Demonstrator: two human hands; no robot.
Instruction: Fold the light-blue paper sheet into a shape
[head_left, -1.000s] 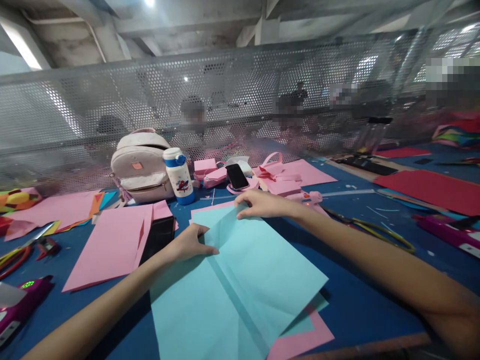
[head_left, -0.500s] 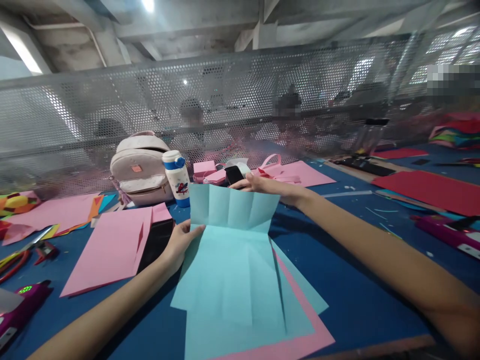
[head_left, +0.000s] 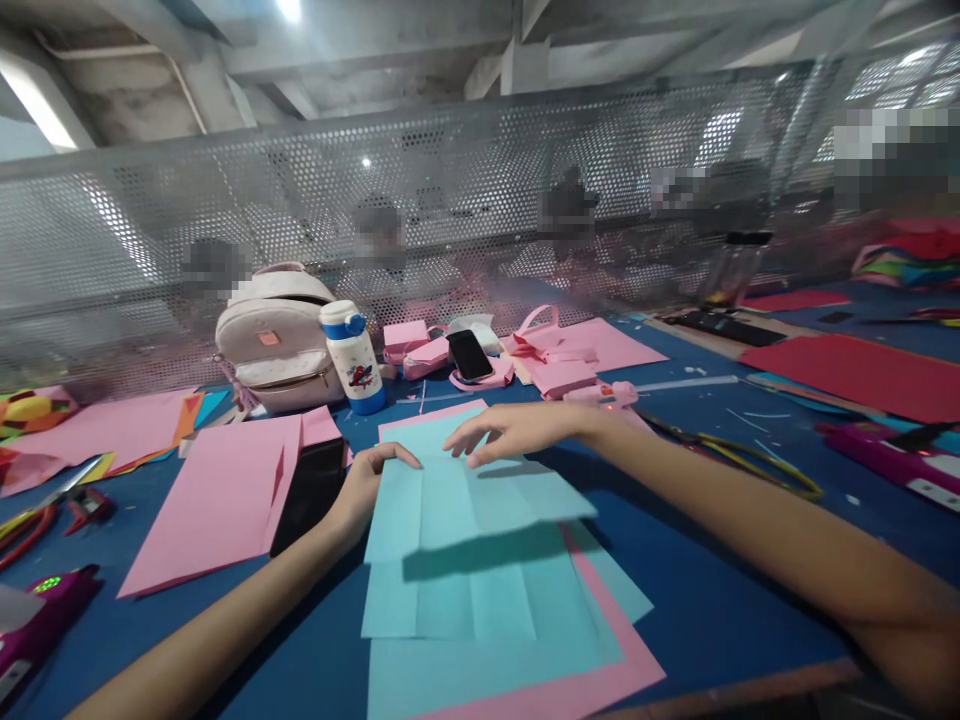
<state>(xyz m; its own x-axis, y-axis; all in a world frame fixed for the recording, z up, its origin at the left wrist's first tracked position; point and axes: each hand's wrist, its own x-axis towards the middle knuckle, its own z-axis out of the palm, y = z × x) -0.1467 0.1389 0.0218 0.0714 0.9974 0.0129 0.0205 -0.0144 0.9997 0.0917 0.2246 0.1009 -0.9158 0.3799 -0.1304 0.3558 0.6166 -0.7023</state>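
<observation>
A light-blue creased sheet of paper point(head_left: 480, 490) is bent over toward me, its near flap raised and shading the layer below. At its left edge my left hand point(head_left: 367, 485) is closed, one finger lying on top; the thumb is hidden. Over the far part of the sheet, my right hand point(head_left: 525, 432) has its fingers apart, fingertips at or just above the paper. I cannot tell whether they touch. Underneath lie more light-blue paper point(head_left: 487, 680) and a pink sheet point(head_left: 600, 690), which shows along the right and far edges.
Left of the papers are a black phone-like slab point(head_left: 311, 490), pink folded paper point(head_left: 210, 500), scissors point(head_left: 45, 515) and a purple device point(head_left: 52, 620). Behind stand a backpack point(head_left: 277, 345) and bottle point(head_left: 352, 360). Yellow-handled scissors point(head_left: 757, 465) lie right, near red paper point(head_left: 862, 375).
The upright far flap of the blue sheet has folded down toward me. My right hand has come nearer and lower, over the paper. My left hand stays at the left edge.
</observation>
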